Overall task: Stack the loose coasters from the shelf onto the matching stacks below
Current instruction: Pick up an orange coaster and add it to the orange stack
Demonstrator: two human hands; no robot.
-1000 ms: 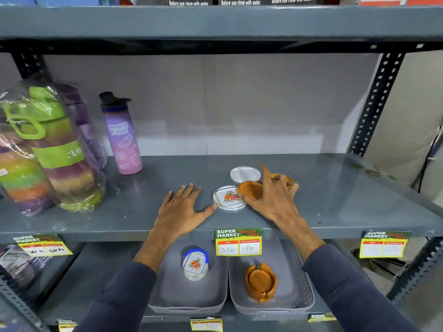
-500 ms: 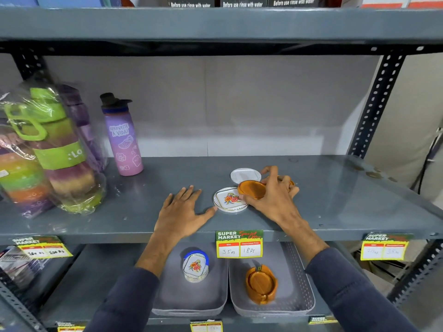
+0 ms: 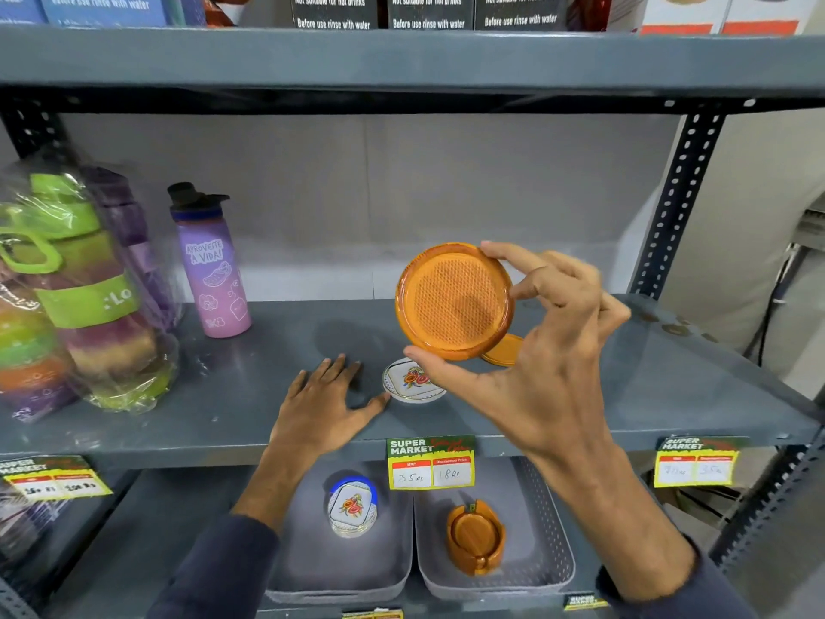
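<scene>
While the grey metal shelf [image 3: 178, 422] carries the loose pieces along its front edge, two grey baskets sit on the level below: the left basket [image 3: 393, 569] with the floral coaster stack [image 3: 352, 507], the right basket [image 3: 553, 569] with the orange coaster stack [image 3: 475, 536] in its holder. Right hand [image 3: 540, 368] is up off the shelf, thumb under and fingertips over the rim of an orange coaster [image 3: 453, 301], gripping it tilted toward the camera. Left hand [image 3: 326, 404] lies flat and open on the shelf near its front edge, holding nothing, thumb just beside a loose floral coaster [image 3: 413, 379]. Another orange coaster [image 3: 504, 350] peeks out behind the lifted one. So this looks like the carry step: pick made, placement to come. Next move calls for bringing it down past the shelf's front edge, levelling it, and seating it square on the orange stack.
</scene>
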